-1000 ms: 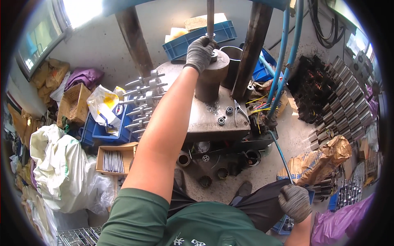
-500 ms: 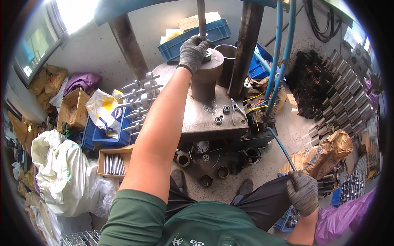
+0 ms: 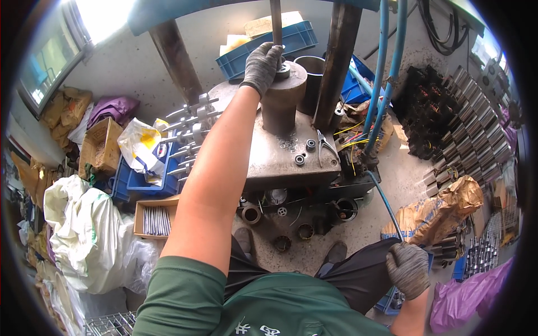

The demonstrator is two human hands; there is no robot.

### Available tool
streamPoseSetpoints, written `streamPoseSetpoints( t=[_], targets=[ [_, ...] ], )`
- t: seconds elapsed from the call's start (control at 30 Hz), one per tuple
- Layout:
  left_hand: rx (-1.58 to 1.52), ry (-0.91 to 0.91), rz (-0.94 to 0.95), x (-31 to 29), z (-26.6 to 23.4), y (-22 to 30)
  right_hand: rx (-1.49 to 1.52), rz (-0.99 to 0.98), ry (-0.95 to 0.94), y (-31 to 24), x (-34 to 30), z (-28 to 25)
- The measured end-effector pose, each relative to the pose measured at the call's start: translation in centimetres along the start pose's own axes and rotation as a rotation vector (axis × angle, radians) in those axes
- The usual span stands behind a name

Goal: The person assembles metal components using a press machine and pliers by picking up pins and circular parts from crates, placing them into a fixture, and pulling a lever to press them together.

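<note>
Metal rod (image 3: 276,25), gripped low by the left hand (image 3: 262,65) (right hand (image 3: 408,270) curled round a lever (image 3: 388,206)), could tilt if held off-centre.

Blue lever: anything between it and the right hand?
Nothing visible: the gloved right hand is closed around the near end of the blue lever. The brown paper sack shows behind it, not between.

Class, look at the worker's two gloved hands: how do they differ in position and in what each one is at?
The left hand is up by the round post, at the foot of the upright metal rod; the right hand is low, closed on the slanting blue lever. The left hand's arm reaches far forward; the right hand's shows only briefly. Both wear greyish gloves.
</note>
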State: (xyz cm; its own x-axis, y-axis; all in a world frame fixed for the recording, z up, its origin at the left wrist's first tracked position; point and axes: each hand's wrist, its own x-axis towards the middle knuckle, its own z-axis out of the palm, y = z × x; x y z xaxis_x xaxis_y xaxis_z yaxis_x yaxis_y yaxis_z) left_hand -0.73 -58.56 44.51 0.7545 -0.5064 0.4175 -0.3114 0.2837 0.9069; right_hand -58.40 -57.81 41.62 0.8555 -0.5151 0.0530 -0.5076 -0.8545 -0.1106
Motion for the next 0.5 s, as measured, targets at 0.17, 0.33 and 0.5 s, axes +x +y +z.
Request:
streamPoseSetpoints(
  t=[0.17, 0.33, 0.5],
  targets=[
    [0.059, 0.001, -0.016, 0.0, -0.4, 0.2, 0.081, -0.033, 0.05, 0.1, 1.3, -1.3],
    [0.057, 0.006, -0.042, -0.4, -0.2, 0.6, 0.147, -0.047, 0.125, 0.1, 2.1, -2.4],
    [0.049, -0.016, -0.029, -0.4, 0.1, 0.7, 0.092, -0.071, -0.054, 1.1, 1.2, -1.9]
  ],
)
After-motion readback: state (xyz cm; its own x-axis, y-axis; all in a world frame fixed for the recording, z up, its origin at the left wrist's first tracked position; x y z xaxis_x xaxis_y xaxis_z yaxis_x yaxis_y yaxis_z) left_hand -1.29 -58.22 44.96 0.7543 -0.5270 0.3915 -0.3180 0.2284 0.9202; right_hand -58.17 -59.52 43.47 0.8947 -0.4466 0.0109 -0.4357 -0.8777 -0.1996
